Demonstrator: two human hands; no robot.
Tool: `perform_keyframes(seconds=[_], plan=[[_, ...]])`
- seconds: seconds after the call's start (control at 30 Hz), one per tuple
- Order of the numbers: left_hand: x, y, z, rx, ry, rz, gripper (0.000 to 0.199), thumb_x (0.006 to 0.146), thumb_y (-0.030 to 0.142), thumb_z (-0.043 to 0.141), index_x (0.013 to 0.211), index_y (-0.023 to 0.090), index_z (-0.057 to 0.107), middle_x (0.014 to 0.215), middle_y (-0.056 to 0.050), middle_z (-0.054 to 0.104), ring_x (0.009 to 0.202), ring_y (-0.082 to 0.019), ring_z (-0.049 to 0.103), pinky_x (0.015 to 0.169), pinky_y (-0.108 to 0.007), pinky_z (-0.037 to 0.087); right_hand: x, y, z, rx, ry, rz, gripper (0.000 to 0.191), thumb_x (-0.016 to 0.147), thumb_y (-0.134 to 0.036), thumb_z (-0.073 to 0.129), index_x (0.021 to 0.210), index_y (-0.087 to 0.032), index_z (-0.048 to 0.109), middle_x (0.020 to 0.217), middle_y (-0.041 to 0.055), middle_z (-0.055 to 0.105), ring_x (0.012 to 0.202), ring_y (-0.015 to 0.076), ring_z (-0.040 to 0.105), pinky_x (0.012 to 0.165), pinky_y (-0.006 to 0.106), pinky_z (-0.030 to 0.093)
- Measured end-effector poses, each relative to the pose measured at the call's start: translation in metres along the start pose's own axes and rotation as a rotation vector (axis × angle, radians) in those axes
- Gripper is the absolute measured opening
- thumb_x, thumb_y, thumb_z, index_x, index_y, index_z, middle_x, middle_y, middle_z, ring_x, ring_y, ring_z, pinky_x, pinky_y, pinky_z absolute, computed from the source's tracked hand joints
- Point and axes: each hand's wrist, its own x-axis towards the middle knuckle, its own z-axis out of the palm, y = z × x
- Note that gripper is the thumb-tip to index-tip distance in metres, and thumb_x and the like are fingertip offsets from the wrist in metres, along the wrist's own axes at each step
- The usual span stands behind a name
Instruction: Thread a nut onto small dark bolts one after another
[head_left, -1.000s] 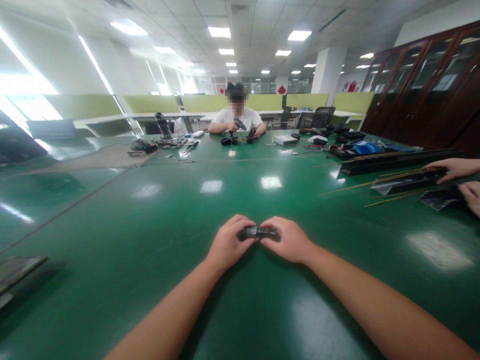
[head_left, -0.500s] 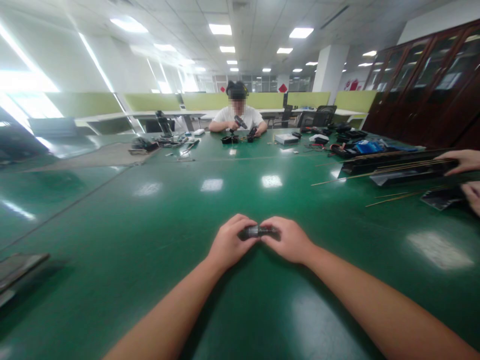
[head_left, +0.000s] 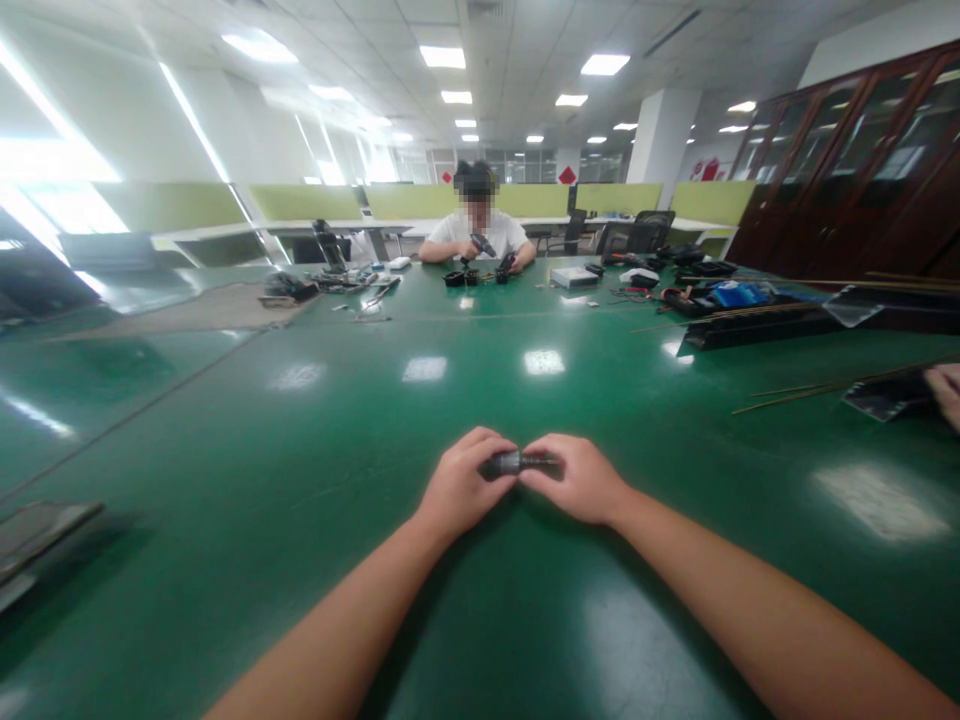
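Observation:
A small dark cylindrical piece (head_left: pixel 508 462) with a greyish band lies crosswise between my hands, low over the green table (head_left: pixel 360 430). My left hand (head_left: pixel 466 482) is closed around its thicker left end. On the other side, the fingers and thumb of my right hand (head_left: pixel 581 480) pinch its thinner right end, which shows as a narrow dark shaft. The fingertips of both hands nearly meet at the middle. Its exact kind I cannot make out, since my fingers cover both ends.
Across the table a person (head_left: pixel 476 235) holds a dark power drill (head_left: pixel 481 245). Black channel-shaped strips (head_left: pixel 739 330) and thin rods (head_left: pixel 784 392) lie at right, beside another person's hand (head_left: pixel 946 390). A flat slab (head_left: pixel 45 535) rests at the left edge. Tools and parts line the far side.
At right, the other person's upper hand has left the view, and one black strip has been drawn or lifted away. My own hands have barely moved and keep the same grip.

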Motion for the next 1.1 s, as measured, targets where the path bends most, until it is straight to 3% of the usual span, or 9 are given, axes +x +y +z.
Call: perform_keyframes(seconds=[0.13,1.1], plan=[[-0.0002,-0.0004,0.0003,0.0,-0.003,0.001,0.02,0.08,0.02,0.07,0.1,0.021,0.068,0.096,-0.005,0.065,0.09,-0.017,0.061,0.08,-0.029,0.051,0.0017,-0.0003,0.001,0.016,-0.008,0.022,0.017,0.089,-0.031,0.061,0.097,-0.021,0.073,0.091,0.0033,0.073,0.081,0.0167,0.065,0.075,0.029,0.049],[-0.0005,0.0007,0.0019,0.057,0.016,-0.003,0.018,0.08,0.024,0.072,0.098,0.02,0.069,0.094,-0.006,0.066,0.086,-0.017,0.062,0.076,-0.029,0.053,0.0027,0.0057,0.0037,-0.042,0.007,-0.036,0.012,0.082,-0.021,0.068,0.093,-0.021,0.071,0.089,0.0025,0.072,0.08,0.017,0.064,0.072,0.028,0.046]])
